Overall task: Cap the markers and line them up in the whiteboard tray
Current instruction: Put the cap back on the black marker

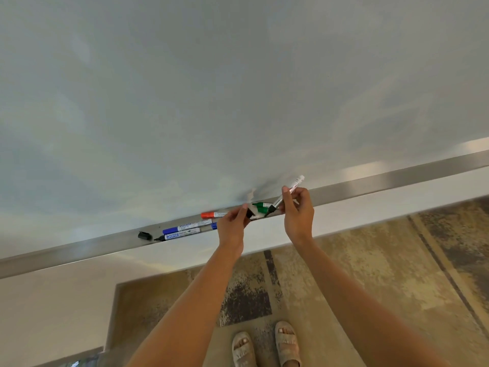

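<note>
Person stands facing a whiteboard [238, 88], both bare arms reaching up to the metal tray [370, 181] along its lower edge. Right hand [297, 210] is closed around a black marker [287, 194], uncapped, tilted with the tip pointing down-left and the white barrel end sticking up past the fingers. Left hand [234, 223] pinches a black cap [249, 214] between thumb and fingertips, just beside the marker tip, not on it yet. Both hands are over the middle stretch of the tray.

In the tray behind the hands: a green marker [262, 207], partly hidden, a second green piece just beside it, cannot tell if cap or marker. Left of the hands lies a red marker [213, 215], capped, near the back edge of the tray. Further left a blue marker [186, 227], capped, and in front of it along the front edge another marker [180, 235] with a bare black tip pointing left. A loose black cap [144, 236] sits apart at the left end of the group. A blue bit [214, 225] shows next to the left hand, mostly hidden.

Below: patterned carpet [370, 274], feet in sandals [287, 343]
</note>
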